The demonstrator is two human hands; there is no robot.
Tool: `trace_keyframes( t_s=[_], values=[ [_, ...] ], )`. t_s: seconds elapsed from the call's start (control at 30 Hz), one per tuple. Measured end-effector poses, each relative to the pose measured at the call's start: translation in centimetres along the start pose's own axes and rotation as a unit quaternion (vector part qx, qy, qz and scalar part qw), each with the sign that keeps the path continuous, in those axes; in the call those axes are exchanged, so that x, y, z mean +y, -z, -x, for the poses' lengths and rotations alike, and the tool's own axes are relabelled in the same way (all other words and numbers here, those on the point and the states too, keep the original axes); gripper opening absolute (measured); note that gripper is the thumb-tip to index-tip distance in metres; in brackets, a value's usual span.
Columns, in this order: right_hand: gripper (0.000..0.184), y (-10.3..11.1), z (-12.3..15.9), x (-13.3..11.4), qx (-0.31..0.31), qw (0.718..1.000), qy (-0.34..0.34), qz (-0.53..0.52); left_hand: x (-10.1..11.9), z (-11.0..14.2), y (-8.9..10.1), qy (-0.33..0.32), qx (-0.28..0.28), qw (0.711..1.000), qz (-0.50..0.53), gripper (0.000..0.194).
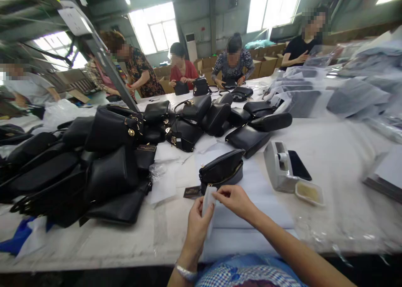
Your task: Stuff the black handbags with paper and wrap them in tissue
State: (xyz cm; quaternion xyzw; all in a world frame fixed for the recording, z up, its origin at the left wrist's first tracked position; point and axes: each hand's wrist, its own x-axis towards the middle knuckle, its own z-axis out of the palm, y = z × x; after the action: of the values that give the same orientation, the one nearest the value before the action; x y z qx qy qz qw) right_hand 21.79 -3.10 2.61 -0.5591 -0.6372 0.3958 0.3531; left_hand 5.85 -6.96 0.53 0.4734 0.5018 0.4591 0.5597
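Note:
A folded strip of thin white paper [208, 198] stands upright in my left hand [199, 220], its fingers and thumb closed round it. My right hand [233, 199] pinches the top edge of the same strip between thumb and fingertips. Just beyond both hands lies a small black handbag [222, 168] with a gold zipper. A dark hang tag [191, 191] with printed lettering rests on the table at the bag's left. White sheets [251, 203] are spread under the bag and my right forearm.
Piles of black handbags [109, 170] cover the left and middle of the table [333, 161]. To the right are a grey tape dispenser [278, 165], a dark phone-like slab [299, 165] and a small clear tray [309, 193]. Wrapped goods [301, 98] and several co-workers [234, 61] are across the table.

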Motion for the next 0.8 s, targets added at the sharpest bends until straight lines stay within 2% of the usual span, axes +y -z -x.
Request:
trace_keyframes(
  t_s=[0.17,0.3,0.47,0.63,0.8],
  values=[
    [0.030,0.7,-0.3,0.9,-0.086,0.994,-0.040,-0.051,0.1,0.1,0.5,0.016,-0.028,0.999,0.026,0.035],
    [0.022,1.2,-0.1,1.1,-0.124,0.989,-0.008,-0.075,0.4,0.2,0.7,0.016,-0.035,0.999,0.034,0.035],
    [0.018,1.1,0.1,1.2,-0.106,0.993,0.019,-0.038,0.4,0.2,0.8,0.018,-0.042,0.998,0.036,0.034],
    [0.019,0.3,0.0,1.6,-0.093,0.993,0.015,-0.067,0.0,0.3,0.8,0.044,-0.046,0.996,0.070,0.036],
    [0.018,-1.3,-0.2,2.5,-0.075,0.992,0.014,-0.098,-0.1,0.4,0.6,0.078,-0.058,0.990,0.103,0.035]
  ],
)
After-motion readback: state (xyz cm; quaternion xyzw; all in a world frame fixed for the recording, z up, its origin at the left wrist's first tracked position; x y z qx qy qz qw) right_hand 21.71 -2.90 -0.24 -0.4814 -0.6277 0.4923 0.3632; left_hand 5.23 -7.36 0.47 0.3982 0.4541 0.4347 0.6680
